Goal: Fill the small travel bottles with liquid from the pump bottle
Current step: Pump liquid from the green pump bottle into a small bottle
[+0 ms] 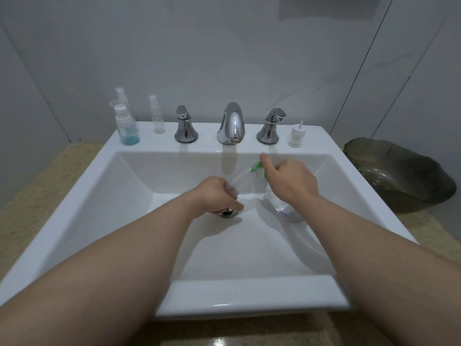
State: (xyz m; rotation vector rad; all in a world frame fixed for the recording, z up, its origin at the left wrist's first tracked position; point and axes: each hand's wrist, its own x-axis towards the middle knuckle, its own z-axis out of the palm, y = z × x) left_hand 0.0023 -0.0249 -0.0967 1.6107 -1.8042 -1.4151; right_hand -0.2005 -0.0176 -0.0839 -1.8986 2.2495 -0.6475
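Finds the filling step in hand, over the basin of the white sink (249, 293). Notes the left hand (217, 196) with grip closed round a small clear travel bottle (240, 176), held tilted just above the drain (228, 213), mouth turned toward the right. Notes the right hand (291, 181) with grip closed round the neck of the pump bottle (287, 212), one digit laid over the green nozzle (255, 167), which is aimed at the small bottle's mouth; cannot tell through the blur whether touching or just short. Reads no liquid level in the held bottle, so rates its fill as unclear. Judges the next move to call for steady alignment of nozzle and mouth, then short presses on the pump, with everything kept over the basin to catch spill. Records on the sink ledge, far left, a cluster of travel bottles (127, 128), one holding blue liquid, and a slim clear spray bottle (157, 118) just beside; then chrome handles (185, 128) either side of the spout (232, 123); then a loose white cap (296, 136) at far right, possibly off the held bottle. Records a speckled beige bench (37, 186) around the sink, a dark bowl (399, 171) on it at right, and a grey tiled wall (224, 46) behind.
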